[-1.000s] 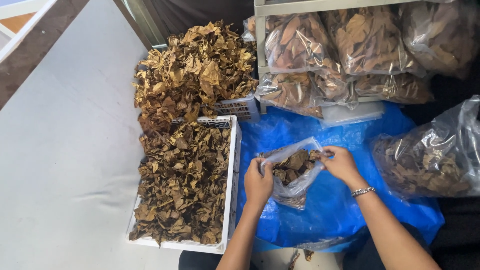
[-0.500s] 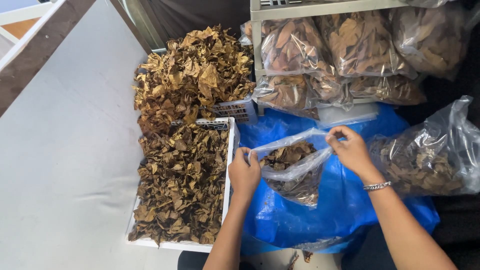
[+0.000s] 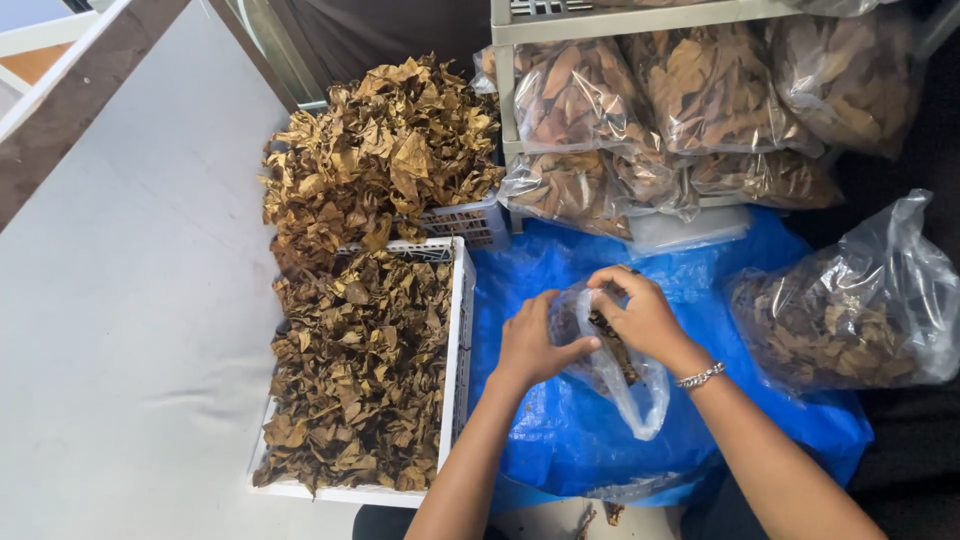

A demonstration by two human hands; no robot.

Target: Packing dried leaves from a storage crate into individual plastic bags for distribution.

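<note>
Both my hands grip one small clear plastic bag [image 3: 625, 385] with some dried brown leaves in it, held over a blue tarp [image 3: 560, 440]. My left hand [image 3: 530, 345] pinches the bag's upper left side. My right hand [image 3: 640, 315], with a silver bracelet on the wrist, is closed on the bag's mouth from the right. The bag hangs down below the two hands, partly crumpled. Directly left of my left hand stands a white plastic crate [image 3: 462, 330] full of dried leaves.
A second crate [image 3: 470, 220] heaped with dried yellow-brown leaves stands behind the first. A shelf rack [image 3: 505, 85] at the back holds several filled clear bags. Another big bag of leaves [image 3: 840, 320] lies at the right. Grey floor [image 3: 120, 300] spreads to the left.
The hands were apart, stretching the bag's mouth wide open. They have come together and the mouth is now gathered between them, with the bag hanging narrower.
</note>
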